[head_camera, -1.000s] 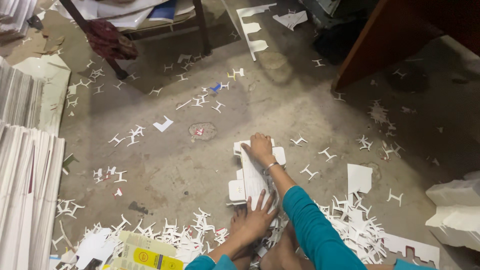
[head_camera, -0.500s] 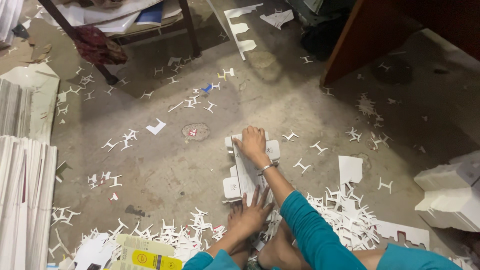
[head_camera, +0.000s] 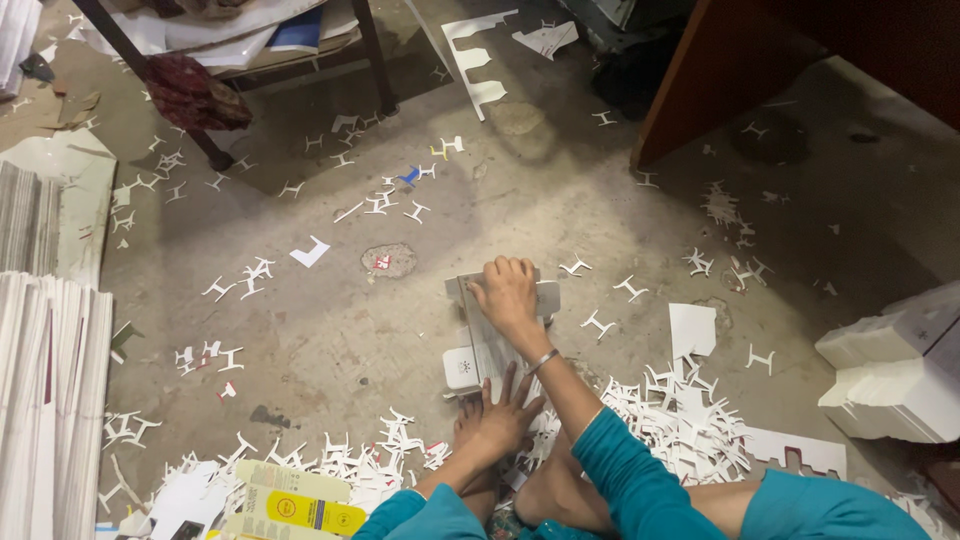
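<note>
While fingers press flat, right hand (head_camera: 508, 293) and left hand (head_camera: 500, 415) pin a light, bendable stack of white die-cut card blanks (head_camera: 480, 335), probably best gripped by its edges.

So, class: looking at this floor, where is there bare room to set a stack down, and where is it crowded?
Bare concrete lies left of the white die-cut card stack under the right hand and left hand, bounded by the tall white sheet pile. Another patch lies between the stack and the brown wooden cabinet. Crowded: the white offcut heap beside the knees.
</note>
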